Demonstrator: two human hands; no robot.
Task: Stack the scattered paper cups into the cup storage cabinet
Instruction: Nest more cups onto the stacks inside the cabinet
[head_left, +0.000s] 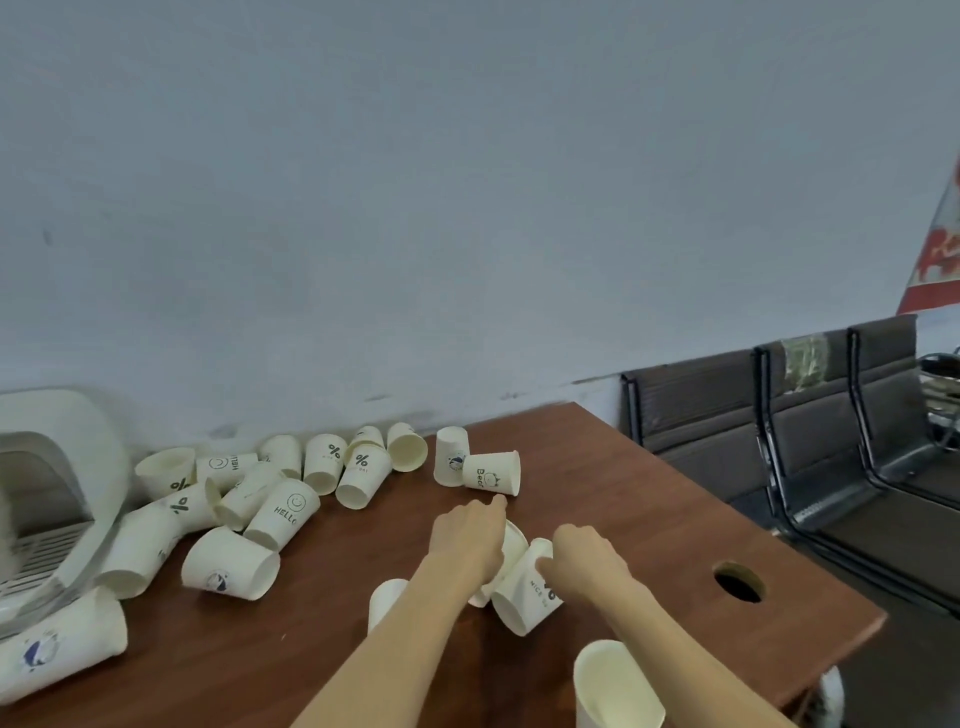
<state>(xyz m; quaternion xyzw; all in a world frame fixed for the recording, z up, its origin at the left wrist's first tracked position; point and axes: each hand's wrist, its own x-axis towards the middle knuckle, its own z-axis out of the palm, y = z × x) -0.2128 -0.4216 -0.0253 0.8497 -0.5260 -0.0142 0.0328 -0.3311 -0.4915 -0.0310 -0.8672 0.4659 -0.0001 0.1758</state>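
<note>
- The brown wooden surface (597, 467) holds many white paper cups, and it has a round hole (738, 581) near its right edge
- Dark chairs (779, 415) stand in a row to the right of the surface, by the grey wall
- A white cup storage cabinet (57, 478) sits at the far left, and its front is open
- A big pile of cups (249, 493) lies on its sides just right of the cabinet, many of them touching
- One tall stack of cups (57, 644) lies on its side at the near left
- Two cups (478, 465) sit apart near the back, one upside down and one on its side, touching each other
- The left hand (470, 540) covers a cup (511, 545) lying on its side; I cannot tell if its grip is closed round it
- The right hand (587, 564) has its grip holding a tipped cup (524, 597) that says NICE
- An open cup (615, 686) stands near the front, under the right arm
</note>
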